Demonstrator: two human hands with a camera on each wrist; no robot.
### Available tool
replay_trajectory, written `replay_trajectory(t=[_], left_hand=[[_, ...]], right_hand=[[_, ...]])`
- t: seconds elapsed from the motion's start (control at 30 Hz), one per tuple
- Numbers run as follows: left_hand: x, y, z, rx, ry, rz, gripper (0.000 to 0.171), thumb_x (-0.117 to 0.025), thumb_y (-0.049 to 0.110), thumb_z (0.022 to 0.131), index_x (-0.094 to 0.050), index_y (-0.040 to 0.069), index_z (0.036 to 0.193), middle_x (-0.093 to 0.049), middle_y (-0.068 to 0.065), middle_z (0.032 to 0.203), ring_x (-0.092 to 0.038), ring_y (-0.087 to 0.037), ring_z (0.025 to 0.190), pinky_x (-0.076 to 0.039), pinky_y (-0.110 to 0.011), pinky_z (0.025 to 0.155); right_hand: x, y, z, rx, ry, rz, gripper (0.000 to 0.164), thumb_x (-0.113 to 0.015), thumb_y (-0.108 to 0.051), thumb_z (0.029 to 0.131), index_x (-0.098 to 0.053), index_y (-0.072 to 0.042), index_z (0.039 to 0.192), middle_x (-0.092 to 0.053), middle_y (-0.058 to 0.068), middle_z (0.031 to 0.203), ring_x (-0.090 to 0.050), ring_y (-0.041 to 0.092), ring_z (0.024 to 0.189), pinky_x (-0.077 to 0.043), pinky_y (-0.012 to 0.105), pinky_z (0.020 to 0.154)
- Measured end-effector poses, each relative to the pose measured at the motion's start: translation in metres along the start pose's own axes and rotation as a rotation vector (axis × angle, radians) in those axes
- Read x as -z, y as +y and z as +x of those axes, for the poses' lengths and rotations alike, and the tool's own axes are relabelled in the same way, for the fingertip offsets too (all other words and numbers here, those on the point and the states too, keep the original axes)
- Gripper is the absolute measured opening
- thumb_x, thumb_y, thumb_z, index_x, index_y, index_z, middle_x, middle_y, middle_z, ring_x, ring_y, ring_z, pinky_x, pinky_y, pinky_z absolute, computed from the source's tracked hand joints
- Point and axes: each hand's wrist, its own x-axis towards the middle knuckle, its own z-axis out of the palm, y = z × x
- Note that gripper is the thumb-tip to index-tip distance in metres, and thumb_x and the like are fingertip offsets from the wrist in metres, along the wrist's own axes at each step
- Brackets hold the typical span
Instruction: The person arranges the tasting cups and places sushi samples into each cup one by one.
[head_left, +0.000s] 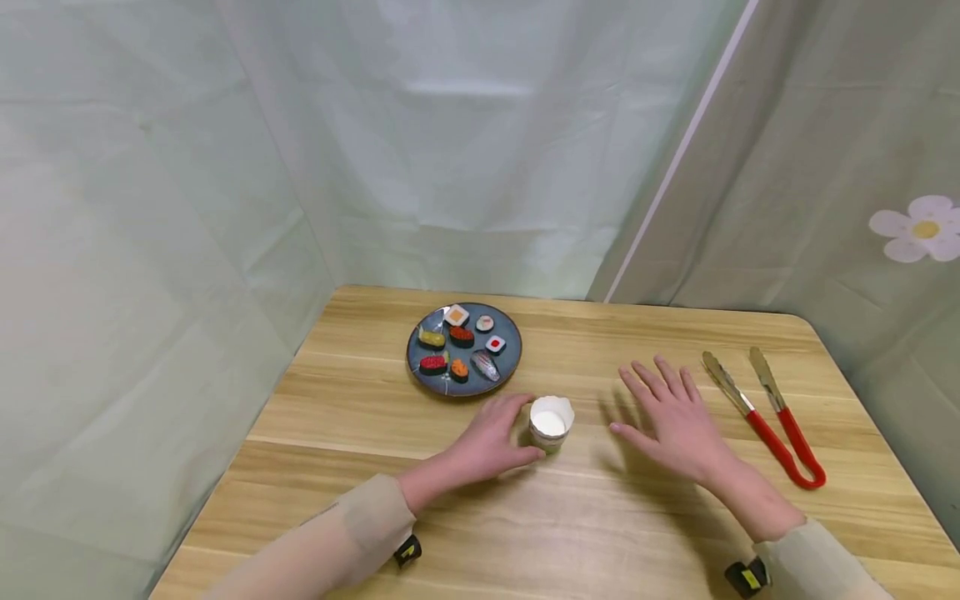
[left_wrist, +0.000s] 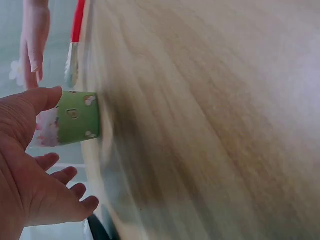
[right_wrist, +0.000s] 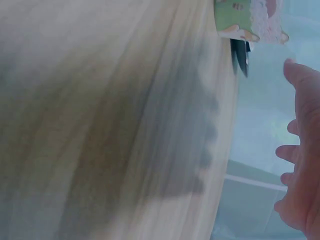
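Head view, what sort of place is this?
Probably a small screened-off tabletop workspace: pale hanging sheets surround a wooden table, which carries little besides a plate of sushi-like pieces, a cup and tongs.

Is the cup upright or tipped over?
Upright: the head view looks into the open mouth of the cup, and the left wrist view shows its base on the table.

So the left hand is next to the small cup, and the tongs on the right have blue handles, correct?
Not quite: the head view shows the tongs on the right with red handles, not blue. The left hand is indeed next to the small cup.
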Motion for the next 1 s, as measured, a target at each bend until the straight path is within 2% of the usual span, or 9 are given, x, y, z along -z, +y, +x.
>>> replay_trajectory(t=[0.1,0.23,0.5,0.7,0.83,1.0], left_hand=[[-0.006,-0.002,0.005,-0.011,0.002,0.042,0.086,-0.087,0.04,0.081,-0.046,0.006,0.149,-0.049,-0.013,0.15,-0.039,-0.033,0.141,-0.029,-0.052,0.119],[-0.011,-0.001,0.008,-0.007,-0.006,0.034,0.083,-0.087,0.04,0.081,-0.048,0.006,0.147,-0.043,-0.016,0.154,-0.033,-0.035,0.146,-0.023,-0.055,0.121],[-0.023,0.01,0.017,-0.03,-0.041,0.047,0.077,-0.089,0.042,0.079,-0.054,0.01,0.14,-0.038,-0.016,0.158,-0.028,-0.035,0.148,-0.018,-0.058,0.122],[-0.029,0.019,0.024,-0.047,-0.08,0.104,0.076,-0.088,0.048,0.077,-0.056,0.016,0.138,-0.036,-0.012,0.16,-0.025,-0.033,0.15,-0.013,-0.058,0.123],[-0.033,0.02,0.025,-0.042,-0.086,0.158,0.081,-0.089,0.052,0.075,-0.056,0.02,0.141,-0.034,-0.011,0.161,-0.023,-0.035,0.151,-0.011,-0.064,0.121],[-0.038,0.019,0.027,-0.044,-0.079,0.2,0.082,-0.087,0.056,0.075,-0.055,0.025,0.143,-0.036,-0.009,0.161,-0.02,-0.037,0.152,-0.008,-0.069,0.119]], right_hand=[[-0.003,-0.002,-0.002,0.015,0.005,0.026,0.086,-0.064,-0.06,0.094,-0.038,-0.01,0.159,-0.038,0.018,0.16,-0.018,0.045,0.151,-0.009,0.064,0.122],[-0.007,-0.002,-0.005,0.026,0.014,0.037,0.087,-0.067,-0.059,0.092,-0.039,-0.01,0.158,-0.039,0.018,0.159,-0.02,0.045,0.151,-0.011,0.064,0.121],[-0.007,0.002,-0.013,0.015,0.013,0.081,0.089,-0.071,-0.056,0.091,-0.035,-0.013,0.16,-0.038,0.017,0.16,-0.018,0.044,0.151,-0.003,0.059,0.124],[-0.001,0.0,-0.016,0.023,0.024,0.133,0.086,-0.078,-0.04,0.088,-0.037,-0.011,0.159,-0.039,0.018,0.159,-0.017,0.047,0.151,-0.001,0.058,0.124],[0.004,-0.003,-0.016,0.012,-0.009,0.219,0.087,-0.08,-0.031,0.087,-0.035,-0.016,0.161,-0.037,0.015,0.161,-0.015,0.043,0.152,-0.012,0.066,0.12],[0.006,-0.01,-0.012,0.012,-0.078,0.358,0.087,-0.08,-0.039,0.089,-0.035,-0.02,0.161,-0.034,0.008,0.164,-0.011,0.038,0.155,-0.023,0.074,0.112]])
